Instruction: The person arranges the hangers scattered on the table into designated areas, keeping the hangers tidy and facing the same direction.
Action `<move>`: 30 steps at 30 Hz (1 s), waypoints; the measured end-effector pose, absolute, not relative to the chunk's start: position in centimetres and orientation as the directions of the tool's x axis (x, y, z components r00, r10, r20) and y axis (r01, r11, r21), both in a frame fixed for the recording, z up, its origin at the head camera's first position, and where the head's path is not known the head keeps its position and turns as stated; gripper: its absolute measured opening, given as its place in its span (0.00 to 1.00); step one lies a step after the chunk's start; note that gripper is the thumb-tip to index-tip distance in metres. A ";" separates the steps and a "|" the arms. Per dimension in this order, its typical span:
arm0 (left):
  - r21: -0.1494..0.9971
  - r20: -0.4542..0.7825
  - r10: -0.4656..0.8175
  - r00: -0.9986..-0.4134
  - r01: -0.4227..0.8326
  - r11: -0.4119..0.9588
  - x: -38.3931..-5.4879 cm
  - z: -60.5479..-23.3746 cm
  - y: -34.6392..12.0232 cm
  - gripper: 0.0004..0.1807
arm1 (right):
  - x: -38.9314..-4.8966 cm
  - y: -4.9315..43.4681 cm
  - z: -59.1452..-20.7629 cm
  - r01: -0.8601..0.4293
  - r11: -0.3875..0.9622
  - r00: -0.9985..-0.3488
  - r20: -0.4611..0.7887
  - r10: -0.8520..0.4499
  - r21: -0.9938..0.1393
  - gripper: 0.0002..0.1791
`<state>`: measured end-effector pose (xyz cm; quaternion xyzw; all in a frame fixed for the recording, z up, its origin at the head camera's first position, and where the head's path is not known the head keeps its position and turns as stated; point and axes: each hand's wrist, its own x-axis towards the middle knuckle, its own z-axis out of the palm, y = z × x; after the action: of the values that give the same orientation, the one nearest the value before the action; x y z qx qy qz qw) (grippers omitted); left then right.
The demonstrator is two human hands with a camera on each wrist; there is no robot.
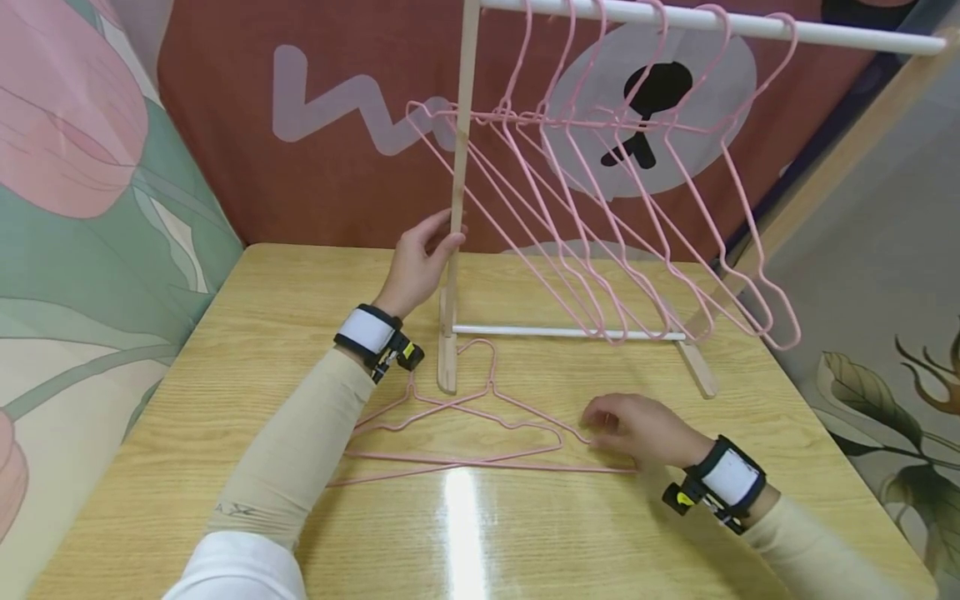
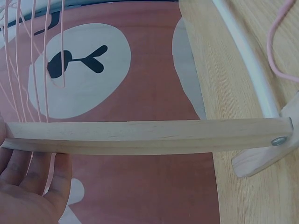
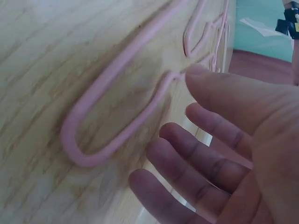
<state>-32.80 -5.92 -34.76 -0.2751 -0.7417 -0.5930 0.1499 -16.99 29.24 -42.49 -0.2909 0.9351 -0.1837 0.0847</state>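
My left hand [image 1: 416,262] grips the upright wooden post [image 1: 463,158] of a small clothes rack, thumb in front and fingers behind. In the left wrist view, its fingers [image 2: 60,175] show past the edge of the post [image 2: 140,135]. Two pink hangers lie overlapping on the table: one hanger [image 1: 600,470] reaches toward my right hand [image 1: 641,429], the other hanger [image 1: 560,437] lies a little to the left. In the right wrist view my right hand [image 3: 210,154] holds nothing, its loosely bent fingers close over the rounded end of a hanger [image 3: 70,130].
Several pink hangers [image 1: 573,158] hang from the white top rail [image 1: 690,18] of the rack. A lower white bar [image 1: 562,332] joins the wooden feet [image 1: 447,367] on the wooden table [image 1: 375,550]. Patterned cloth [image 1: 330,192] stands behind the table.
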 end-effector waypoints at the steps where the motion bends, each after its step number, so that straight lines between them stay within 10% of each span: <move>1: 0.797 0.548 0.230 -0.804 0.586 0.146 -32.8 -34.8 -5.9 0.22 | -17.0 29.0 -42.6 -0.518 0.763 -0.817 -0.042 -0.575 -0.386 0.13; 30: 0.795 0.556 0.226 -0.800 0.591 0.139 -32.6 -34.6 -6.1 0.22 | -17.1 27.5 -43.8 -0.504 0.740 -0.817 -0.033 -0.576 -0.445 0.14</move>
<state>-32.57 -6.09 -34.62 -0.2765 -0.7387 -0.5952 0.1535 -17.08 27.53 -43.80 -0.2907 0.9289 -0.2131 0.0846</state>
